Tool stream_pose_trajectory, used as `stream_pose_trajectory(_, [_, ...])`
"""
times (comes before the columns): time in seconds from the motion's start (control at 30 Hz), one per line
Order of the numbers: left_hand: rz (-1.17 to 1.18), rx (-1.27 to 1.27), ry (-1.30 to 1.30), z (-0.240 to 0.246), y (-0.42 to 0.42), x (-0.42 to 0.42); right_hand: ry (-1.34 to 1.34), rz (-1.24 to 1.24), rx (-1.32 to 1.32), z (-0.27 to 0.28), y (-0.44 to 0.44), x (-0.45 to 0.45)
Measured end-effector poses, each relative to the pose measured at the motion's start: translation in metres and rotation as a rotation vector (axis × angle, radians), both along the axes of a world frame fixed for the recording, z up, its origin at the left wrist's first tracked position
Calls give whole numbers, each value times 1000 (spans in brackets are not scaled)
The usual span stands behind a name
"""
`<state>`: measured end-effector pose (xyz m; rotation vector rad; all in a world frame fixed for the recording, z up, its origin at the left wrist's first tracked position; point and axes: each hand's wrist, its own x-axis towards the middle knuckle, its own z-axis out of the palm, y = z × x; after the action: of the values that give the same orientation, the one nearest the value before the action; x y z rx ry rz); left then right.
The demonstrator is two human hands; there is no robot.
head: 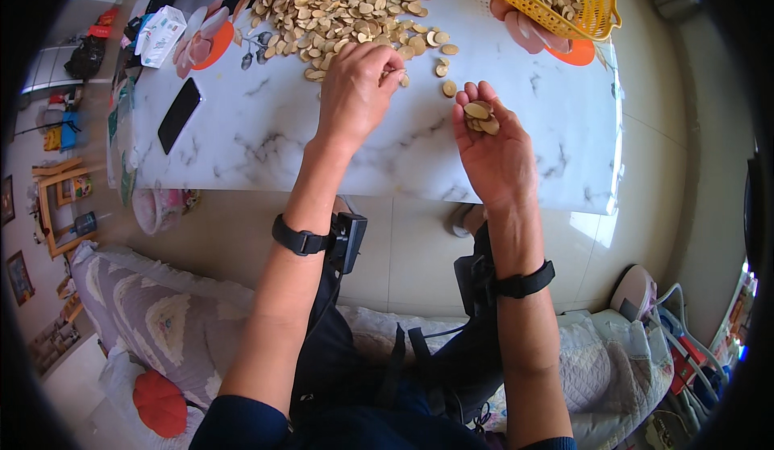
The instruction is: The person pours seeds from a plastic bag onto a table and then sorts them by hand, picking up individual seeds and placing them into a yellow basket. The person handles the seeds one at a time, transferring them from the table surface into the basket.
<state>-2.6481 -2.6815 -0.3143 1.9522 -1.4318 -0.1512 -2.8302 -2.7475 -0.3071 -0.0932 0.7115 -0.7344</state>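
A large pile of thin, oval, tan dried slices (338, 11) lies at the far side of the marble-patterned table (387, 147). My left hand (361, 84) is palm down at the pile's near edge, thumb and fingers bent together. One slice shows beside the thumb tip, and I cannot tell whether it is pinched. My right hand (499, 153) is turned palm up over the table, its fingers curled around a small stack of slices (481, 117). A few loose slices (448, 89) lie between the hands and the pile.
A yellow plastic basket (595, 11) with slices inside stands at the far right. On the left are a smartphone (179, 115) and a tissue pack (161, 35). Below the table's near edge is tiled floor (411, 256); a quilted sofa (163, 305) is behind.
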Motion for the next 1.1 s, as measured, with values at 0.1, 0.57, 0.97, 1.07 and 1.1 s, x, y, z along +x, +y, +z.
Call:
stream_pose_trajectory(0.1, [-46, -11, 384, 7, -3, -13, -11, 17, -12, -1, 5, 3])
stream_pose_trajectory(0.57, [-55, -24, -96, -23, -15, -59, 40, -140, -121, -10, -3, -6])
stream_pose_trajectory(0.97, [10, 8, 19, -21, -15, -43, -31, -121, -156, -17, -1, -8])
stream_pose_trajectory(1.07, [17, 62, 189, -14, -13, -40, -4, -101, -126, -15, -1, -5])
stream_pose_trajectory(1.1, [24, 110, 273, -11, -12, -39, 3, -88, -115, -14, -1, -4])
